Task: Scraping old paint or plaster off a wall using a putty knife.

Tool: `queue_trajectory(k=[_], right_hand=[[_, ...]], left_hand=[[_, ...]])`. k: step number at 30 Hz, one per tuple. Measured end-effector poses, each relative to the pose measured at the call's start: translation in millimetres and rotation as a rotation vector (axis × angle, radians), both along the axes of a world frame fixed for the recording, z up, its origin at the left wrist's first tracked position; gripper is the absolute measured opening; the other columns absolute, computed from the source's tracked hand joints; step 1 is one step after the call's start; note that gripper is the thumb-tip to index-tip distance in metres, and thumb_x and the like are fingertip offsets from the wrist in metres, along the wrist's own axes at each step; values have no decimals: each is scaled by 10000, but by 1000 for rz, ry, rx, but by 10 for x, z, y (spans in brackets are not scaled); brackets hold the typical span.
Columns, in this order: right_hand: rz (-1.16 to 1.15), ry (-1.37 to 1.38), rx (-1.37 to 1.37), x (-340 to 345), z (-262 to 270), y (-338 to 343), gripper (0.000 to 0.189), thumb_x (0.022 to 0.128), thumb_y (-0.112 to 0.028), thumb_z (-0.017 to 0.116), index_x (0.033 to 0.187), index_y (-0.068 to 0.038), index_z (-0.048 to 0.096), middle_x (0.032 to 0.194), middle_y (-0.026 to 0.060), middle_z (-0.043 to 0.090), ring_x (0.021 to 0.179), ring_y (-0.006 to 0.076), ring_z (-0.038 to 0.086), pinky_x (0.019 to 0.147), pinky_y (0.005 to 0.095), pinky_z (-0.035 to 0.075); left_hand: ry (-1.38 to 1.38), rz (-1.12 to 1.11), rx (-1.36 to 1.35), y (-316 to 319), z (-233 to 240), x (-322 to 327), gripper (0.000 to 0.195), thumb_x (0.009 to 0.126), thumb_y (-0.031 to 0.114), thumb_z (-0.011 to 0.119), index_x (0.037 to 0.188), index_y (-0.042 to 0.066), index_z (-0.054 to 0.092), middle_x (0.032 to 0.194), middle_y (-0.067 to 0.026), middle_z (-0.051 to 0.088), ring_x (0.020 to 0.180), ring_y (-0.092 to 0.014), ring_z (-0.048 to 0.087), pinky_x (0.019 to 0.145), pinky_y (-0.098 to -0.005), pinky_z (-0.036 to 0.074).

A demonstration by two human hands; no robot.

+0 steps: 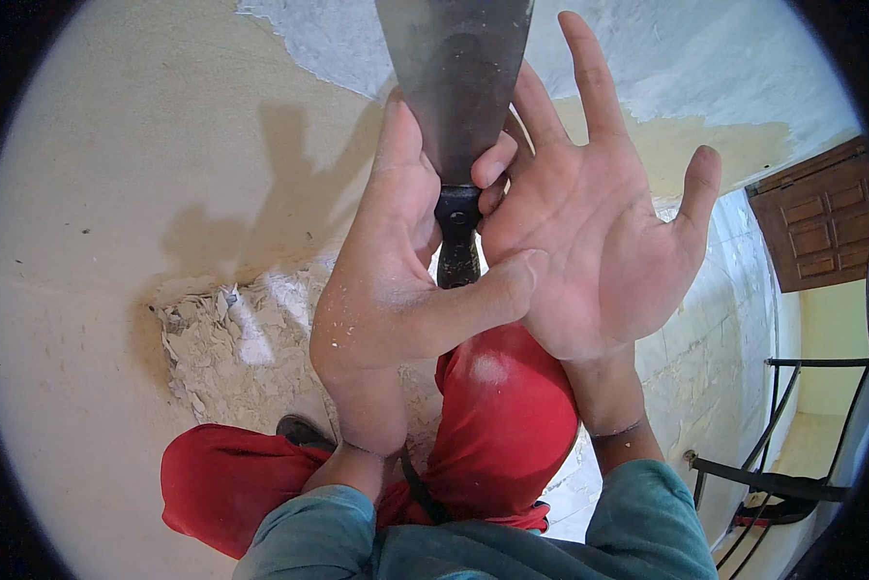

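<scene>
My left hand (pixel 376 290) grips a putty knife (pixel 457 109) with a broad metal blade and a black handle. The blade points up and away from me, and its far end runs out of the picture. Fingertips curl round from behind at the blade's base. White dust and small flakes stick to the back of this hand. Its thumb reaches across the handle and rests on the palm of my right hand (pixel 586 239). That palm is turned up, fingers spread, with nothing held in it; some of its fingers are partly hidden by the blade.
Before me stands a beige wall (pixel 151 167), with a bare whitish patch (pixel 703 58) higher up. Paint flakes (pixel 217 348) litter the floor by my red-clad knees (pixel 507 413). At right are a brown panelled door (pixel 826 217) and a black metal frame (pixel 768 475).
</scene>
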State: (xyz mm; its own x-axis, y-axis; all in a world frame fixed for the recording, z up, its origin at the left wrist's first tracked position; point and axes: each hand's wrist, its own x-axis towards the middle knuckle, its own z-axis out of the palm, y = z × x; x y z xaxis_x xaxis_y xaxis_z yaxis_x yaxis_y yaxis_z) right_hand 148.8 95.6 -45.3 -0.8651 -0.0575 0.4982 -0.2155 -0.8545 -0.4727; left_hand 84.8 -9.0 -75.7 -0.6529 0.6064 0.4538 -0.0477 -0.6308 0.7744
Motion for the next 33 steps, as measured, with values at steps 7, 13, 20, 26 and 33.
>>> queue_trajectory(k=[7, 13, 20, 26, 33], right_hand=[[-35, -9, 5, -73, 44, 64, 909, 849, -716, 205, 1468, -61, 84, 1426, 194, 270, 1014, 284, 509, 902, 387, 420], [-52, -17, 3, -82, 19, -11, 909, 848, -717, 205, 1466, -61, 91, 1423, 191, 274, 1012, 281, 508, 900, 383, 420], [-69, -31, 8, -94, 22, 24, 910, 847, -720, 206, 1464, -60, 99, 1420, 187, 279, 1011, 277, 506, 898, 379, 419], [-95, -44, 11, -20, 16, 21, 910, 846, -721, 206, 1462, -59, 106, 1417, 184, 284, 1010, 274, 505, 896, 376, 418], [-142, -54, 24, 29, 23, 38, 910, 845, -724, 206, 1460, -59, 114, 1413, 181, 289, 1008, 271, 503, 893, 371, 417]], left_hand=[[229, 108, -73, 33, 23, -4, 949, 548, -25, 689, 1368, 24, 214, 1149, -42, 407, 1041, -149, 391, 934, -259, 330], [80, 91, -84, 23, 65, 22, 935, 525, -25, 681, 1350, 26, 244, 1136, -36, 413, 1023, -141, 390, 934, -251, 326], [98, 95, 30, 40, 8, 3, 887, 540, -9, 615, 1343, 1, 238, 1098, -41, 414, 964, -139, 385, 906, -245, 332], [-31, 185, -39, 30, 162, 200, 896, 541, -9, 594, 1352, -20, 214, 1081, -64, 406, 950, -140, 369, 877, -238, 341], [-28, 202, -42, 79, 163, 233, 897, 544, -2, 610, 1348, -19, 211, 1048, -59, 382, 960, -142, 376, 884, -238, 342]])
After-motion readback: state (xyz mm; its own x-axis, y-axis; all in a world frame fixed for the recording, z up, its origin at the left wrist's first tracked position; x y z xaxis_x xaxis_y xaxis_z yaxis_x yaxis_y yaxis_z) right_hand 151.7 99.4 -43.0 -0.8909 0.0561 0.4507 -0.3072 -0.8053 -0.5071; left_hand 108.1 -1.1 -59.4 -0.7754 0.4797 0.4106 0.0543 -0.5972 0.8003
